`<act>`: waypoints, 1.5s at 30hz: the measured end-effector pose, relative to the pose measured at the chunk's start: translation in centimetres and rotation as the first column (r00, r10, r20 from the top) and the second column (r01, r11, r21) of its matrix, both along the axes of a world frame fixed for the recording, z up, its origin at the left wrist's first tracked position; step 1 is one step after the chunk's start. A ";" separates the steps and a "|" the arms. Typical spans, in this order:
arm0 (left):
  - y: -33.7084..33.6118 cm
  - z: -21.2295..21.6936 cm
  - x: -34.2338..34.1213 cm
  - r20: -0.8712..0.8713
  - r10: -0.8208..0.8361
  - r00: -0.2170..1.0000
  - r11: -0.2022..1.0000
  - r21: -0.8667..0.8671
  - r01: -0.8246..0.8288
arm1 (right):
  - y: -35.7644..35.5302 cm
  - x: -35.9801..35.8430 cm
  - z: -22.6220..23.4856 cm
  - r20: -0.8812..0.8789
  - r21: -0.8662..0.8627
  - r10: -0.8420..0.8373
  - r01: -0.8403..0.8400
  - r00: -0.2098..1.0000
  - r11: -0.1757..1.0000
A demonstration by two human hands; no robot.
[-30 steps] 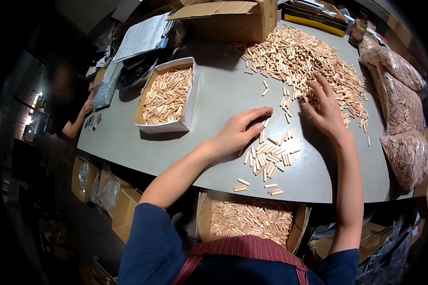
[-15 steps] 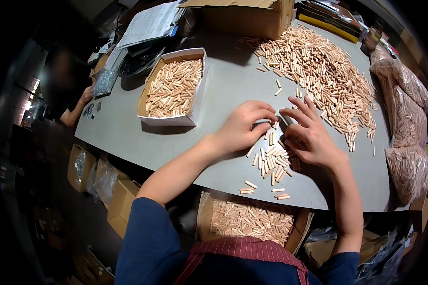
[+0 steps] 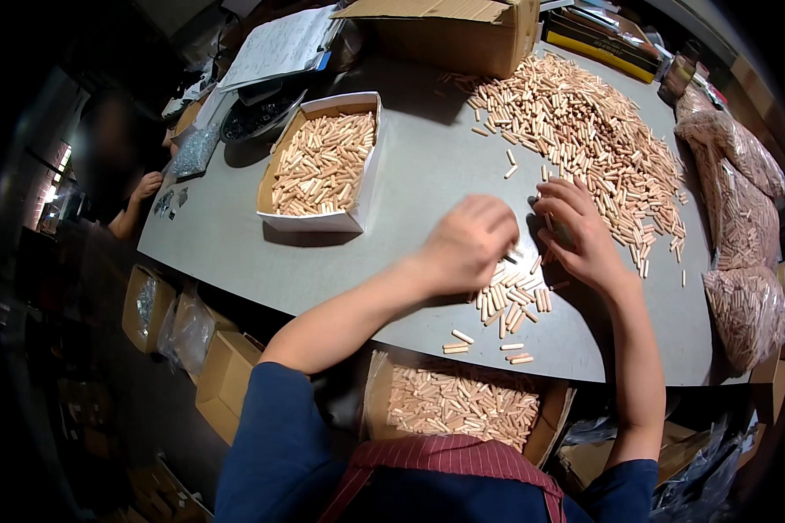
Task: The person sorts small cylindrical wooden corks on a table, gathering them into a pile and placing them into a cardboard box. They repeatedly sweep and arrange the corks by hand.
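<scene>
Small wooden dowels lie loose on the grey table in front of me. My left hand [image 3: 473, 245] is over the far end of a small cluster of dowels [image 3: 508, 305], knuckles up. Motion smears it, and its fingertips are hidden, so what it may hold does not show. My right hand [image 3: 581, 234] hovers beside it with bent fingers apart from the thumb, and nothing plainly held. Its fingertips are near the front edge of a large dowel heap [image 3: 602, 131]. A few stray dowels [image 3: 462, 336] lie near the table's front edge.
A white-sided box [image 3: 368, 166] full of dowels stands left of my hands. Another carton [image 3: 377, 397] of dowels sits below the table edge. Bags of dowels [image 3: 741, 235] line the right side. A cardboard box [image 3: 445, 44] stands behind; another person's hand [image 3: 148, 185] is at far left.
My left hand has moved slightly right and toward me, over the cluster. My right hand has shifted a little away from me, its fingers nearer the heap.
</scene>
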State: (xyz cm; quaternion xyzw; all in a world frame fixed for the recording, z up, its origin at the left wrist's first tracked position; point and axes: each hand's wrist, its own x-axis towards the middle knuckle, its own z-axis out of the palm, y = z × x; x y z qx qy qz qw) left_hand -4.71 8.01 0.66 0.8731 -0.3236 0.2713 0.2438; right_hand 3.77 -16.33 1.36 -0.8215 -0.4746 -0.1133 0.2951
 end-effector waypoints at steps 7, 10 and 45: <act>9.2 6.2 -0.4 0.114 0.758 0.642 0.642 -0.300 -0.706 | -1.3 0.9 0.7 0.100 0.006 -0.140 0.140 0.985 0.990; 10.7 5.4 0.0 0.258 0.789 0.557 0.604 -0.166 -0.779 | -1.4 1.3 0.4 0.119 -0.018 -0.150 0.153 0.981 0.988; 1.7 2.0 -1.5 -0.407 -0.031 0.913 0.995 -0.102 -0.012 | -1.8 1.3 0.4 0.152 -0.076 -0.171 0.184 0.973 0.980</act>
